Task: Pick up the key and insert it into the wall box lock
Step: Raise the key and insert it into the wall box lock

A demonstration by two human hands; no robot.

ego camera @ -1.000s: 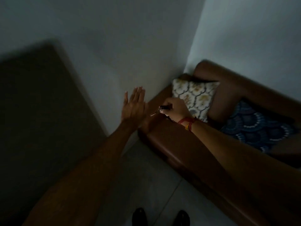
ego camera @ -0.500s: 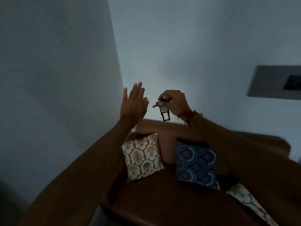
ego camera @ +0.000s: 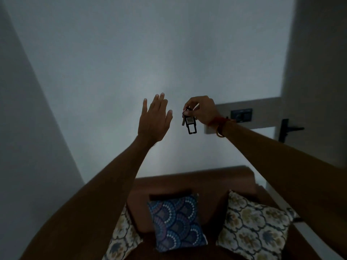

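My right hand (ego camera: 203, 112) is raised in front of the wall and pinches a key (ego camera: 183, 121) by its top; a black rectangular key fob (ego camera: 191, 126) dangles below the fingers. My left hand (ego camera: 155, 120) is held up beside it, fingers spread, holding nothing, a small gap apart from the key. Behind my right wrist a pale wall box (ego camera: 262, 113) is mounted on the wall, with a dark panel (ego camera: 241, 115) on its face. The room is dim and no keyhole can be made out.
A brown sofa (ego camera: 195, 182) stands against the wall below my arms, with a blue patterned cushion (ego camera: 176, 221) and two cream floral cushions (ego camera: 253, 229) on it. A dark door handle (ego camera: 286, 129) sits at the right beside the wall box.
The view has swung right and up along the wall. The wall box now sits just behind my right hand. The key has tipped from pointing left to hanging down.
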